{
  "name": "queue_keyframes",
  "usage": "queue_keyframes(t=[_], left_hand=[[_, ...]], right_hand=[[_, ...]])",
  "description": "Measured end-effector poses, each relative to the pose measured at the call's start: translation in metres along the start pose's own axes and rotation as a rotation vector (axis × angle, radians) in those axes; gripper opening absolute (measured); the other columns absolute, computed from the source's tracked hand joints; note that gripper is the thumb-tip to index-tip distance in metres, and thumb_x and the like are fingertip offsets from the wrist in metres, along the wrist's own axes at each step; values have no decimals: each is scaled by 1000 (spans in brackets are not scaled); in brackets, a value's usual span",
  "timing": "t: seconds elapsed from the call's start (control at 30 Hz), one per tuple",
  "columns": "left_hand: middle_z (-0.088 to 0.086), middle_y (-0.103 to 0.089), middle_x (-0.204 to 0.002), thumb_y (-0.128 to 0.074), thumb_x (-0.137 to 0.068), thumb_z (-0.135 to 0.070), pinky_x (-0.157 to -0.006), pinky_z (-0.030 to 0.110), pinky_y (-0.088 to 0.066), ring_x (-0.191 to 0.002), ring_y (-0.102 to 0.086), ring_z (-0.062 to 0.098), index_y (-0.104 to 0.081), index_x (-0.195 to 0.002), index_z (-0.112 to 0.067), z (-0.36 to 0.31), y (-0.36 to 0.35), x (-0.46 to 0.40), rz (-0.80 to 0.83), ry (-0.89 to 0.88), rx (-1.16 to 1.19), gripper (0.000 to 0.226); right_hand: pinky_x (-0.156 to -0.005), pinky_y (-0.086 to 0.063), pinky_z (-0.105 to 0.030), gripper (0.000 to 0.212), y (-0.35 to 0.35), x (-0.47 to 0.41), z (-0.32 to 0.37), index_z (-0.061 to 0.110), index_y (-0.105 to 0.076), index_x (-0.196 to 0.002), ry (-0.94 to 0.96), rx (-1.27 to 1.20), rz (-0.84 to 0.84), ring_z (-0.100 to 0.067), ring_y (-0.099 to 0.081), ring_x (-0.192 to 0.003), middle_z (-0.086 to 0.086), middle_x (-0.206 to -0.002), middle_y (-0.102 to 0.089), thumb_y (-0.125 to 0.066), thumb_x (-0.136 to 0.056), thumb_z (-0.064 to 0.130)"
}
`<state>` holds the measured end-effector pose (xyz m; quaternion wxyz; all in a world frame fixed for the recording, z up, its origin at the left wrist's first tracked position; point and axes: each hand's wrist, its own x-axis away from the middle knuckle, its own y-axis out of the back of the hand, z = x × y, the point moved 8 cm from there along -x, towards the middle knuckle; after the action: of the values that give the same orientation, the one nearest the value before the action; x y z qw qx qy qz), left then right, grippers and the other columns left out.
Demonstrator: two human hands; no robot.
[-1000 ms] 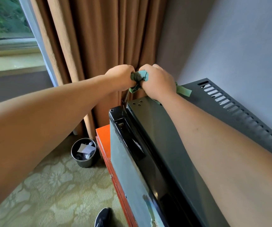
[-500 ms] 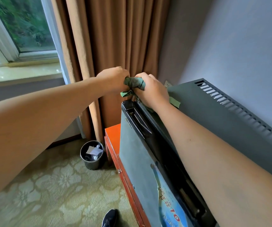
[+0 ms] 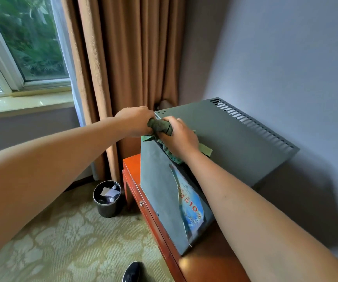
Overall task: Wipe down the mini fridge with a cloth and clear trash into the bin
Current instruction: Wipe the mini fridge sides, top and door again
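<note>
Head view looks down at two bare arms that reach out to a grey mini fridge (image 3: 235, 143). Both hands hold one green cloth (image 3: 160, 125). The left hand (image 3: 135, 123) curls round one end of it, and the right hand (image 3: 179, 135) curls round the other end. The cloth is bunched into a tight roll between them, right at the top front corner of the fridge, and a loose bit sticks out beside the right wrist.

This looks like the wiping step, and the hands seem to be twisting or bunching the cloth. Next, I think the cloth needs to be spread flat and rubbed over the grey top and the door. A blue sticker (image 3: 190, 208) on the door is peeling, so a rub there should be soft.

The fridge sits on an orange-red wooden counter (image 3: 135, 180). A small black bin (image 3: 107, 200) stands on the floor just beside it, with white paper and other bits already inside. The floor has a pale green carpet (image 3: 62, 241) with flowers. Brown curtains (image 3: 123, 58) hang behind, a window (image 3: 21, 41) is on the left, and a plain wall (image 3: 286, 58) is on the right.
</note>
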<state>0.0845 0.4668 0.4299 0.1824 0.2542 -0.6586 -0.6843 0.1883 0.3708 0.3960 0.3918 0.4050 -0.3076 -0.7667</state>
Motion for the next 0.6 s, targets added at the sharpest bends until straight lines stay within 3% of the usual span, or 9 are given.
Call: queue_keyframes(t=[0.3, 0.47, 0.6], left_hand=[[-4, -58, -98, -62, -82, -41, -72, 42, -57, -86, -61, 19, -63, -100, -26, -30, 8, 78, 10, -30, 92, 23], [-4, -60, -95, -64, -81, -39, -73, 40, -56, -84, -60, 17, -65, -99, -22, -29, 19, 108, -36, -12, 200, 25], [-8, -59, -95, -67, -80, -45, -69, 35, -55, -83, -59, 13, -61, -99, -28, -23, 0, 123, -38, 6, 264, 26]], right_hand=[[-75, -46, -36, 36, 16, 62, 21, 35, -57, -123, -5, -70, 163, -24, -62, -98, 2, -115, -65, -64, -90, 48], [-73, -51, -35, 31, 24, 74, 42, 31, -59, -117, 68, -126, 212, -19, -63, -92, 5, -106, -67, -67, -90, 44], [-77, -51, -37, 37, 15, 83, 45, 35, -57, -121, 148, 2, 243, -20, -60, -96, 4, -114, -60, -67, -87, 48]])
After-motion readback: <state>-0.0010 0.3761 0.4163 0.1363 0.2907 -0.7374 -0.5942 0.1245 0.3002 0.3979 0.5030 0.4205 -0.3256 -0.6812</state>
